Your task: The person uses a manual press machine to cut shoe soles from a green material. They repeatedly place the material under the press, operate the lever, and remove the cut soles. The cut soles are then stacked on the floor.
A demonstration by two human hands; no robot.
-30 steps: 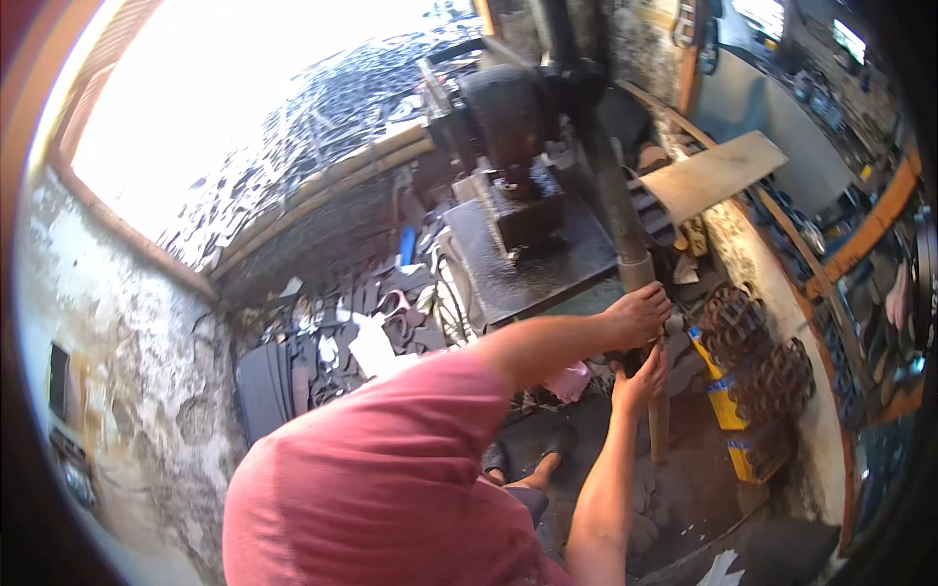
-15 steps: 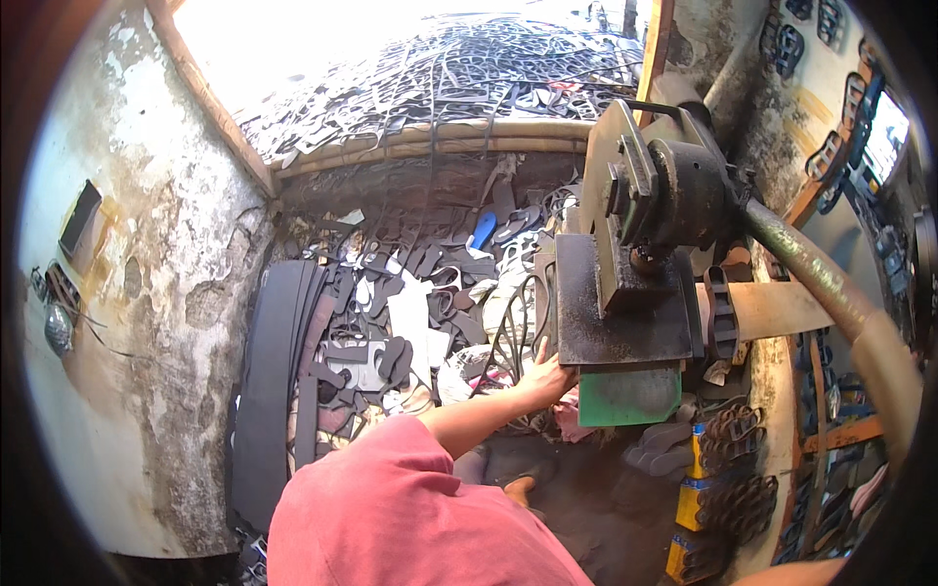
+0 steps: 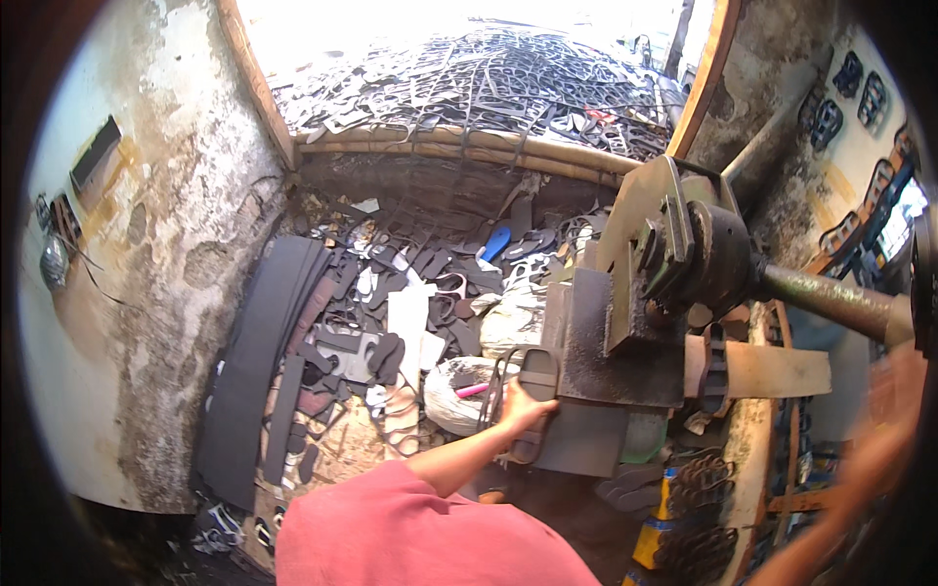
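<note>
My left hand (image 3: 528, 408) is closed around the lower part of a dark sole-shaped cutting die (image 3: 538, 366) with crossbars, held upright at the left side of the black metal press (image 3: 625, 332). Beside the hand hang looping black offcut strips (image 3: 496, 386). A dark sheet (image 3: 584, 441) lies under the press plate, partly covering a green pad (image 3: 645, 436). At the far right my right hand (image 3: 897, 391) is smeared by motion, near the end of the press's long lever (image 3: 831, 298); its fingers cannot be made out.
Another die (image 3: 715, 366) rests on a wooden board (image 3: 782, 369) right of the press. Long dark sheets (image 3: 259, 361) lean at left, with scraps and a white sack (image 3: 459, 393) nearby. Beyond the sill (image 3: 469, 146) is an offcut heap (image 3: 489, 88). Sandals (image 3: 848, 73) hang at right.
The view has shifted. The lever has swung lower, and my right arm has come up beside it. A die now shows in my left hand, and a dark sheet covers much of the green pad.
</note>
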